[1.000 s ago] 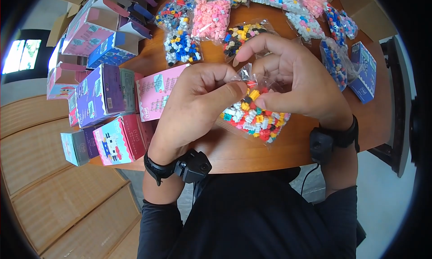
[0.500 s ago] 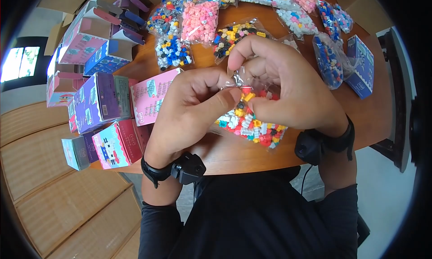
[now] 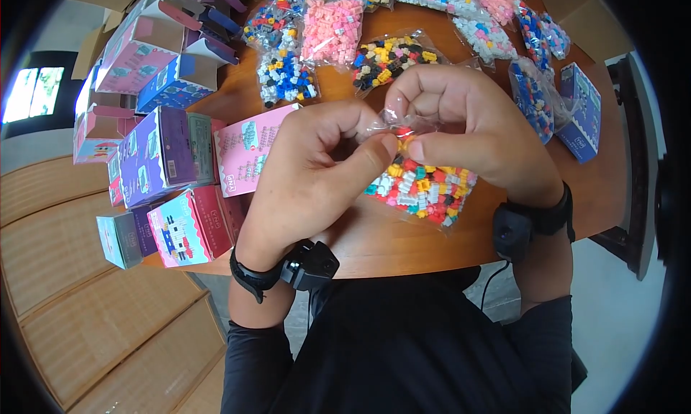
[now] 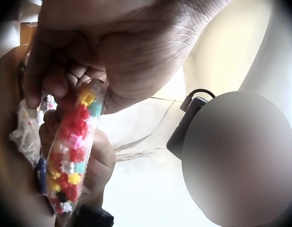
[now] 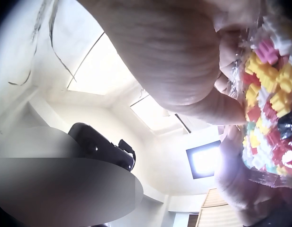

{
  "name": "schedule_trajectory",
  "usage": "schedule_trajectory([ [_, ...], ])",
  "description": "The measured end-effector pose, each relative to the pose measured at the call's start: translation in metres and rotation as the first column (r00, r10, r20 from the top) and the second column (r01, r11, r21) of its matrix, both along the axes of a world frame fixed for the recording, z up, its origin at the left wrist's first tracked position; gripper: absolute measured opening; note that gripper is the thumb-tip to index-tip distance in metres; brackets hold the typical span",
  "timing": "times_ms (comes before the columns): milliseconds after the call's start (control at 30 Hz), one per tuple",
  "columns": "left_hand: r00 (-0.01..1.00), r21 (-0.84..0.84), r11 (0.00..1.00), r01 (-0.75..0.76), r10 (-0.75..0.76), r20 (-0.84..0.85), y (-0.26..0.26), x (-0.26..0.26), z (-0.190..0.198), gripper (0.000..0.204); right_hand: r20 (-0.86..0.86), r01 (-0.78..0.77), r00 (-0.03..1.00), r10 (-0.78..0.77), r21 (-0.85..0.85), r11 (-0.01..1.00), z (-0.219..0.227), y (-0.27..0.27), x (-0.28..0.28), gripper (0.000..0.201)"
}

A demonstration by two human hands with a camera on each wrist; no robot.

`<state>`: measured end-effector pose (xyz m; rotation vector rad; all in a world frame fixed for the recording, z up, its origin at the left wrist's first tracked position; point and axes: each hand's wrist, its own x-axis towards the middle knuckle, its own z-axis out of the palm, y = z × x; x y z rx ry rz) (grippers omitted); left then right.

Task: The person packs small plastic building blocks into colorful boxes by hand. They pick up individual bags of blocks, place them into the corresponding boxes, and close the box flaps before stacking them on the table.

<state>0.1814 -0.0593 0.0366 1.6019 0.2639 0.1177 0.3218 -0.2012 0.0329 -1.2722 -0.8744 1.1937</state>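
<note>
Both hands pinch the top of a clear plastic bag of small building bricks (image 3: pixel 432 193), held up over the near part of the table. Red, yellow, white and teal pieces fill the bag, which appears edge-on in the left wrist view (image 4: pixel 72 156). My left hand (image 3: pixel 309 173) grips the bag's upper left, thumb in front and fingers curled behind. Close beside it, my right hand (image 3: pixel 475 137) has its thumb on the front of the bag and its fingers bent behind the crumpled film. The two thumb tips nearly meet. In the right wrist view the bricks (image 5: pixel 271 99) fill the right edge.
Several more brick bags, including a pink one (image 3: pixel 332 31) and a yellow-black one (image 3: pixel 392 58), lie along the back of the wooden table (image 3: pixel 345 238). Small printed boxes (image 3: pixel 155 148) crowd the left side. A blue box (image 3: pixel 580 112) stands at the right.
The bag has swung slightly to the right. My right fingers, raised above the bag's top earlier, now curl down closer behind it; both thumbs have drawn near each other.
</note>
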Motion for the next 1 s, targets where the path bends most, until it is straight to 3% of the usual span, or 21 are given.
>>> schedule_trajectory([
  [133,1.000,0.029,0.999,0.017,-0.017,-0.010,0.001,0.000,-0.001,0.011,-0.005,0.006,1.000,-0.006,-0.022,1.000,0.000,-0.001,0.000,0.026],
  [233,1.000,-0.097,0.995,-0.017,0.016,-0.002,0.000,-0.002,0.003,0.012,-0.018,0.018,1.000,-0.018,-0.012,1.000,0.005,-0.003,0.001,0.028],
  [600,0.997,-0.063,0.996,-0.067,0.069,0.039,-0.005,0.000,0.001,0.009,-0.129,0.035,0.991,-0.039,-0.029,0.999,0.001,-0.003,0.005,0.036],
  [800,0.992,-0.035,0.994,-0.099,0.102,0.073,-0.005,0.000,-0.002,0.009,-0.051,0.106,0.993,-0.105,0.026,0.994,-0.004,0.000,0.004,0.031],
  [1000,0.996,0.025,0.997,-0.075,0.074,0.040,-0.004,0.001,-0.001,0.009,0.155,0.091,0.982,-0.109,0.123,0.988,-0.006,-0.001,0.004,0.038],
])
